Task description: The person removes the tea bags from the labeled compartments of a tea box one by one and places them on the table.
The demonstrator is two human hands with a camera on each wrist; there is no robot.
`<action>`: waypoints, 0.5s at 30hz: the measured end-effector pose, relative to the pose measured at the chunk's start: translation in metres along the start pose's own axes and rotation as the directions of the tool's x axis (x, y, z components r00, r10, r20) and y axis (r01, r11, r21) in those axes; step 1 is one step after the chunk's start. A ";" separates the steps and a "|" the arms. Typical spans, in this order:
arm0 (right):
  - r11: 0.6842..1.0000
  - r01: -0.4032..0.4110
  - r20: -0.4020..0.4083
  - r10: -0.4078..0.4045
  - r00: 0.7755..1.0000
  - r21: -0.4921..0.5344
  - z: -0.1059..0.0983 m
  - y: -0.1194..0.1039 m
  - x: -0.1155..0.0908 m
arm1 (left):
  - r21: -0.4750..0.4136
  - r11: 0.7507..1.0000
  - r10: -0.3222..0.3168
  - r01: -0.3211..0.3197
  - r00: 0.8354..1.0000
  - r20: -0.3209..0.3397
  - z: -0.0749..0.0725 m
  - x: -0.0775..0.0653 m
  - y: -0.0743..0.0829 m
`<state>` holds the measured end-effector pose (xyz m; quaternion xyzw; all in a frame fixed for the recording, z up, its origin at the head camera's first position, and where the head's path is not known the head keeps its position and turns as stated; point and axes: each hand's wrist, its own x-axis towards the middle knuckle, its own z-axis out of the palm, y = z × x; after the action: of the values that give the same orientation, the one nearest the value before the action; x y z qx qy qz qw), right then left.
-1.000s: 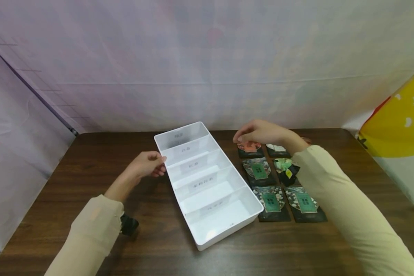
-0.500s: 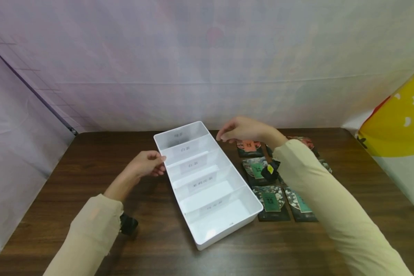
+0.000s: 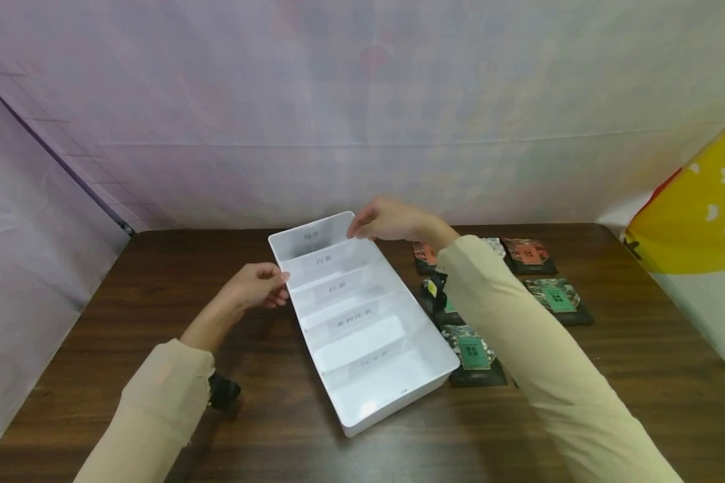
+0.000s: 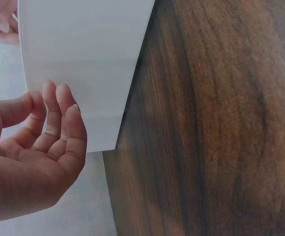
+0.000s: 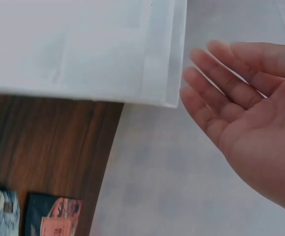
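Observation:
A long white plastic tray [image 3: 401,402] with several crosswise compartments lies slantwise on the table, a printed label visible in each compartment. My left hand [image 3: 256,287] pinches its left rim between thumb and index finger; in the left wrist view the other fingers curve loosely beside the tray's outer wall [image 4: 88,54]. At the far right corner is my right hand [image 3: 393,220]. Its fingers are loosely bent with nothing held, and in the right wrist view the fingertips lie close beside the tray's edge [image 5: 177,73]; whether they touch it I cannot tell.
Flat dark packets lie right of the tray, among them a green-labelled one [image 3: 474,352], another green one [image 3: 557,296] and an orange-labelled one [image 3: 528,253]. My right forearm hides some. A pale curtain [image 3: 362,121] hangs behind the brown wooden table [image 3: 157,288].
My right hand has moved left from above the packets to the tray's far right corner, uncovering packets at the right. My left hand keeps its pinch on the rim, and the tray stays nearly still.

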<state>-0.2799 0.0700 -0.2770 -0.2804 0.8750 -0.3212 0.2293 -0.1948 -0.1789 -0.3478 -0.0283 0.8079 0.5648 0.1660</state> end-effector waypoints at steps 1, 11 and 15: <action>1.000 0.003 0.000 -0.003 1.000 -0.011 0.001 -0.001 0.002 | -0.002 1.000 0.000 0.000 1.000 0.000 0.000 0.000 0.000; 0.999 -0.050 -0.020 0.049 0.999 -0.023 0.017 -0.003 0.017 | -0.001 1.000 -0.005 0.005 1.000 0.009 0.001 -0.001 0.001; 0.999 -0.037 -0.012 0.037 0.999 0.011 0.025 0.000 0.022 | 0.002 1.000 -0.003 0.003 1.000 0.009 0.001 -0.002 0.002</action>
<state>-0.2819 0.0450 -0.2988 -0.2610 0.8797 -0.3234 0.2311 -0.1928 -0.1773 -0.3460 -0.0268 0.8076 0.5639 0.1707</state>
